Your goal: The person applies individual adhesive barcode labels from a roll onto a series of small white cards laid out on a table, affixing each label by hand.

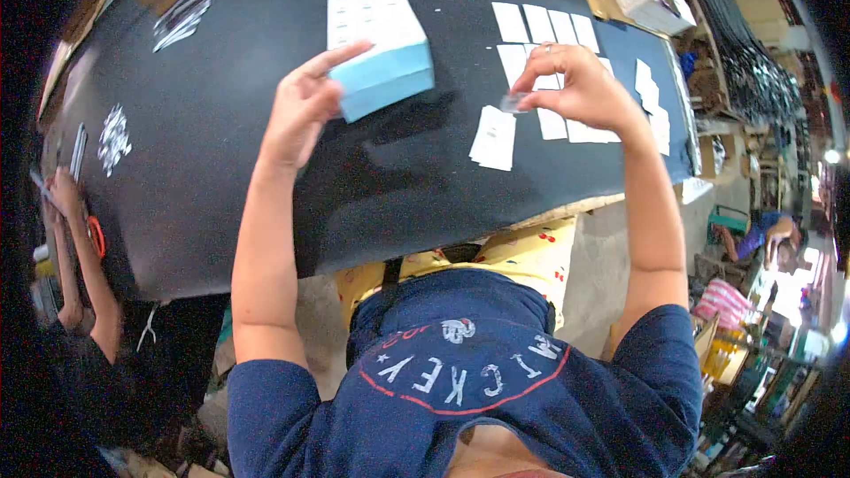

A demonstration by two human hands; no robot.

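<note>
A long sheet of labels [365, 0], printed in rows, lies on the black table with its near end bent over a light-blue backing [385, 80]. My left hand [301, 111] is at the left edge of this bend, index finger over the white face and thumb against the blue side. Between thumb and index finger, my right hand [580, 84] pinches a small, translucent piece [512, 104], blurred. Just below it rests a small stack of white cards [494, 137]. Rows of white cards [509, 22] are laid out behind and under my right hand, which partly hides them.
The black table [221, 150] carries a pile of small silvery pieces [113, 140] and dark strips [193, 9] at left. Another person's hand [66, 193] works at the left edge. Boxes [642, 0] stand at the back right; more cards [651, 97] lie at the right edge.
</note>
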